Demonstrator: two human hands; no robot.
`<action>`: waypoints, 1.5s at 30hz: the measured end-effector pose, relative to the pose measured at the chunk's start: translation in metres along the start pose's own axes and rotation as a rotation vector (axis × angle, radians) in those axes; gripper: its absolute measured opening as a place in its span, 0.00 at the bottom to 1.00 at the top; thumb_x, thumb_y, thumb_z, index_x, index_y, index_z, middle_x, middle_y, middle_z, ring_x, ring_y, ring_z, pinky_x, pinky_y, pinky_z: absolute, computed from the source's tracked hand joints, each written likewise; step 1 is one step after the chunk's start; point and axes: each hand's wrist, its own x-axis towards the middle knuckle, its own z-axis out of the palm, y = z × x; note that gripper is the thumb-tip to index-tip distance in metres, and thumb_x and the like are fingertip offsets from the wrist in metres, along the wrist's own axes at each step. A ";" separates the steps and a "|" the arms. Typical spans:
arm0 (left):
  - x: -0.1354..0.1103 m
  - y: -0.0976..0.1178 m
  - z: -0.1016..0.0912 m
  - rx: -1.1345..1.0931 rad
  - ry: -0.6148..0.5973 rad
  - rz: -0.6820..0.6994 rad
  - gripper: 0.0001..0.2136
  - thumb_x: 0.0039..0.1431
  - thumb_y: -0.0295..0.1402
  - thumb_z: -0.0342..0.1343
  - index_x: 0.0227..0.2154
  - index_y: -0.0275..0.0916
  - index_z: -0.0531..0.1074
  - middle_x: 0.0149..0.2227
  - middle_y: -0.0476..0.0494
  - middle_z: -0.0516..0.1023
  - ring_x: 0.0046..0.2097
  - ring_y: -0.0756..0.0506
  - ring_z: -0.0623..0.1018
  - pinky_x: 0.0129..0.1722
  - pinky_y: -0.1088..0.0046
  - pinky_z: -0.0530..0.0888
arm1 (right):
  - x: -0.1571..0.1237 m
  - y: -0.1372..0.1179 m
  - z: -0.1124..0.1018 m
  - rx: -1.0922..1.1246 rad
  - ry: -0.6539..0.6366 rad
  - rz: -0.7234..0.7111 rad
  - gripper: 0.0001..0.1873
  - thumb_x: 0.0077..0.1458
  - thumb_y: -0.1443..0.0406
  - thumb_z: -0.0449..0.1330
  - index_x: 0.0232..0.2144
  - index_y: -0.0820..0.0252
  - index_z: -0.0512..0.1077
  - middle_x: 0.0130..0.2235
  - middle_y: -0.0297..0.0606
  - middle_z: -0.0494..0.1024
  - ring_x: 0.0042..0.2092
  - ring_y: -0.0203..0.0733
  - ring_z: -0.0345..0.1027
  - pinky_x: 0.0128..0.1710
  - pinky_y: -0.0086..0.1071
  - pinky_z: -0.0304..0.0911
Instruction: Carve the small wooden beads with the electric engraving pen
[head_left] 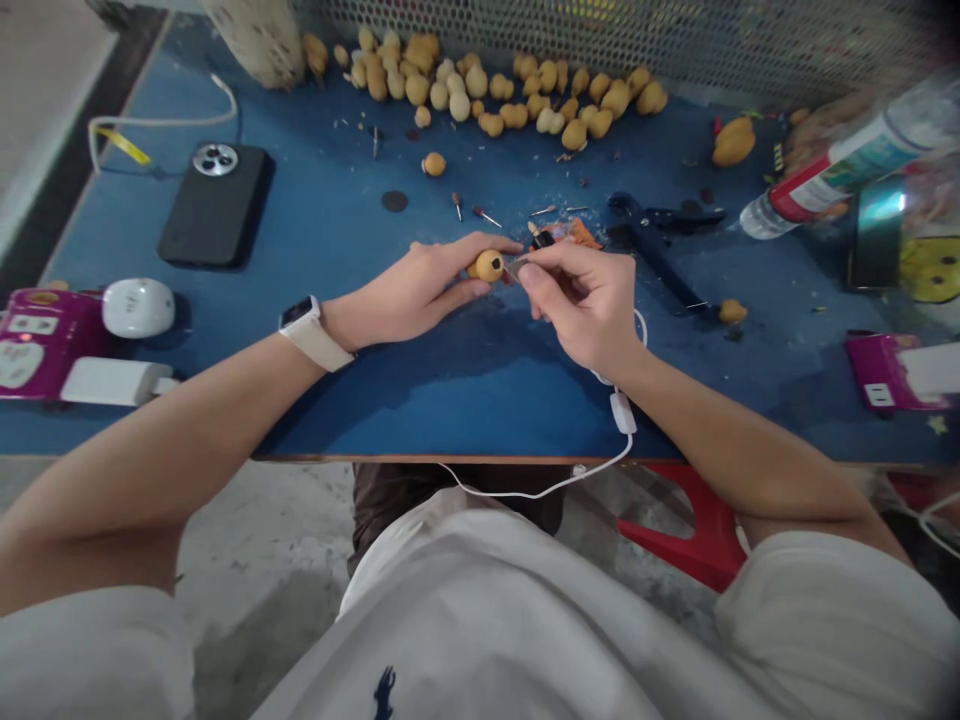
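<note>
left hand grips small yellow gourd with fingers | gourd sits at center, more near left hand | right hand pinches small rotary tool, tip at gourd

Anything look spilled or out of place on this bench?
Two things stand out. A plastic bottle seems to lie on its side at the right of the blue table rather than standing, and pale dust and shavings are scattered just beyond the right hand.

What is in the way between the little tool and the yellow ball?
Nothing visible. The tip of the small corded tool in the right hand sits right by the small yellow gourd held in the left hand.
</note>
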 end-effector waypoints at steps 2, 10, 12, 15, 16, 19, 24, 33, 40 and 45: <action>-0.002 0.000 0.001 0.012 0.006 -0.037 0.30 0.93 0.48 0.52 0.87 0.42 0.74 0.76 0.30 0.88 0.74 0.30 0.91 0.78 0.46 0.87 | -0.001 0.000 0.000 0.002 0.007 -0.008 0.30 0.87 0.35 0.67 0.47 0.51 0.90 0.33 0.33 0.80 0.33 0.41 0.77 0.36 0.37 0.80; -0.001 -0.007 0.000 -0.004 -0.010 0.009 0.35 0.93 0.56 0.51 0.89 0.45 0.72 0.83 0.30 0.83 0.83 0.25 0.84 0.87 0.38 0.79 | -0.001 -0.003 0.001 0.045 0.009 -0.003 0.29 0.86 0.36 0.69 0.45 0.50 0.90 0.32 0.33 0.79 0.34 0.42 0.79 0.37 0.38 0.82; 0.000 -0.005 0.000 -0.015 -0.011 0.012 0.33 0.92 0.56 0.53 0.87 0.46 0.74 0.82 0.30 0.84 0.82 0.26 0.85 0.86 0.38 0.80 | -0.001 -0.002 0.002 0.033 0.007 0.005 0.29 0.85 0.35 0.69 0.44 0.50 0.89 0.32 0.33 0.79 0.34 0.42 0.79 0.37 0.38 0.82; 0.002 0.002 -0.001 -0.014 -0.001 0.005 0.29 0.92 0.54 0.54 0.82 0.46 0.78 0.77 0.29 0.87 0.78 0.26 0.88 0.84 0.40 0.81 | -0.001 -0.003 0.002 -0.026 0.013 0.011 0.33 0.84 0.32 0.67 0.43 0.50 0.89 0.31 0.33 0.78 0.33 0.43 0.79 0.36 0.39 0.82; 0.003 0.004 -0.001 0.002 0.003 -0.005 0.27 0.92 0.52 0.54 0.80 0.45 0.79 0.76 0.28 0.88 0.77 0.26 0.88 0.83 0.40 0.82 | 0.000 -0.002 0.001 -0.052 0.022 0.010 0.34 0.84 0.31 0.67 0.43 0.50 0.89 0.30 0.33 0.78 0.34 0.44 0.79 0.37 0.40 0.82; 0.003 0.008 -0.003 0.101 0.018 -0.078 0.25 0.92 0.43 0.50 0.79 0.39 0.77 0.74 0.24 0.88 0.75 0.25 0.89 0.79 0.38 0.83 | 0.010 0.009 -0.008 -0.138 0.086 -0.013 0.36 0.83 0.29 0.66 0.42 0.49 0.89 0.30 0.34 0.79 0.34 0.46 0.80 0.41 0.44 0.84; 0.001 -0.002 -0.002 0.218 0.093 -0.235 0.20 0.87 0.37 0.56 0.73 0.39 0.77 0.69 0.24 0.87 0.73 0.21 0.86 0.81 0.26 0.77 | 0.050 0.062 -0.041 -0.320 0.136 -0.044 0.39 0.80 0.26 0.66 0.38 0.50 0.86 0.29 0.35 0.78 0.37 0.50 0.82 0.51 0.50 0.87; 0.002 0.004 -0.001 0.288 0.211 -0.271 0.12 0.82 0.36 0.64 0.62 0.42 0.82 0.64 0.26 0.87 0.68 0.22 0.85 0.76 0.28 0.81 | 0.074 0.084 -0.044 -0.365 0.057 -0.072 0.38 0.74 0.29 0.74 0.66 0.47 0.86 0.59 0.54 0.91 0.58 0.63 0.87 0.58 0.56 0.89; 0.002 0.012 0.001 0.282 0.242 -0.278 0.18 0.76 0.36 0.71 0.63 0.45 0.77 0.57 0.35 0.89 0.64 0.27 0.87 0.75 0.35 0.82 | 0.046 0.036 0.008 -0.189 -0.231 -0.140 0.22 0.79 0.44 0.74 0.62 0.51 0.88 0.57 0.47 0.91 0.52 0.56 0.84 0.57 0.54 0.86; 0.002 0.048 -0.030 0.422 0.070 -0.299 0.19 0.75 0.35 0.65 0.65 0.44 0.78 0.73 0.27 0.84 0.72 0.22 0.83 0.76 0.30 0.81 | 0.045 0.032 0.014 -0.211 -0.217 -0.090 0.12 0.82 0.53 0.71 0.56 0.52 0.87 0.56 0.47 0.88 0.50 0.54 0.81 0.59 0.51 0.83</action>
